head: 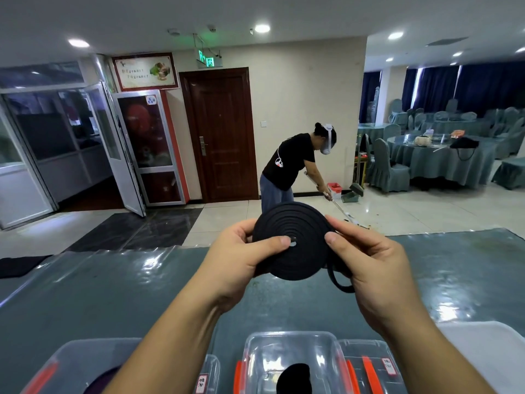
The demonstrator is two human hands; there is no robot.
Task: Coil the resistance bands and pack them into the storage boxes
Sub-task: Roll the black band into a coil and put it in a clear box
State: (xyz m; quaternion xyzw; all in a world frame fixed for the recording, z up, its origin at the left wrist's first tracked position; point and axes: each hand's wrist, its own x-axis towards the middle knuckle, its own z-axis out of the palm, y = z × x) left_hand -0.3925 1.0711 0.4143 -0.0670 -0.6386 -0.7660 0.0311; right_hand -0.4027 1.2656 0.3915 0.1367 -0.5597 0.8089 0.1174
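1. Storage box: clear, open, nearest the camera on the table; something dark lies inside.
2. Resistance band: black, coiled flat, held above the table; short tail loose at right.
3. Left hand: grips the coil, thumb pressing its centre.
4. Right hand: pinches the outer edge.
5. Advice: keep the centre pinned, wind the tail snug, then lower flat.

From my feed I see two bare forearms coming up from the bottom edge of the wide-angle view, no sleeves showing anywhere along them. The left hand and the right hand are ungloved; I make out no rings, watch or wristband on either, though the wrists are somewhat soft in the lens. The thumbnails are short and plain, unpainted as far as I can tell. Nothing else of my body shows.
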